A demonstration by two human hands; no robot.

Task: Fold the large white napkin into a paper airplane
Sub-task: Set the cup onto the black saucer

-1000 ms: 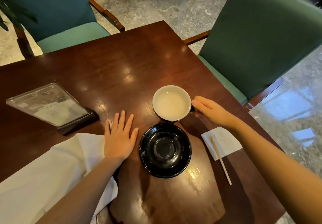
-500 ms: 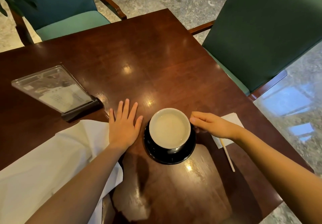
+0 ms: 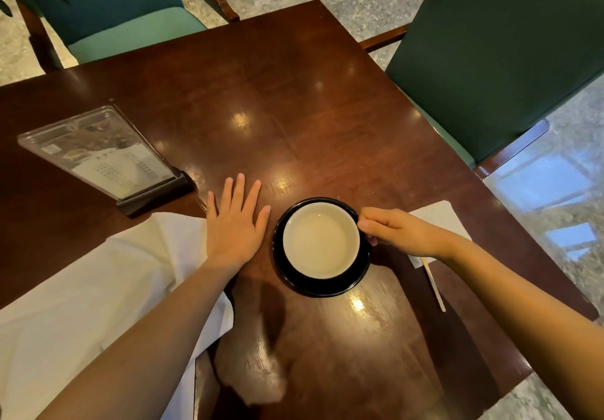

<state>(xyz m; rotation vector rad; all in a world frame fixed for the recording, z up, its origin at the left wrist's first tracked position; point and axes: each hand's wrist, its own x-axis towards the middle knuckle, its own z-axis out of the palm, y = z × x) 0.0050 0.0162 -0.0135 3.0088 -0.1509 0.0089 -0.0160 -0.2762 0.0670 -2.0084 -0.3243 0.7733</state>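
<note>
The large white napkin (image 3: pixel 85 302) lies rumpled at the left of the dark wooden table (image 3: pixel 294 99), partly under my left forearm. My left hand (image 3: pixel 235 223) rests flat on the table, fingers spread, its heel on the napkin's edge, holding nothing. A white cup (image 3: pixel 321 240) of pale liquid sits on a black saucer (image 3: pixel 287 275) in the middle. My right hand (image 3: pixel 398 231) is closed on the cup's handle at its right side.
A clear acrylic menu stand (image 3: pixel 98 155) on a black base stands at the left. A small white paper napkin (image 3: pixel 441 217) and a wooden stir stick (image 3: pixel 434 285) lie right of the cup. Green chairs (image 3: pixel 503 53) stand at the far left and right of the table.
The cup stood on the table beyond the saucer; my right hand has carried it back and set it onto the saucer. My left hand has stayed flat by the napkin.
</note>
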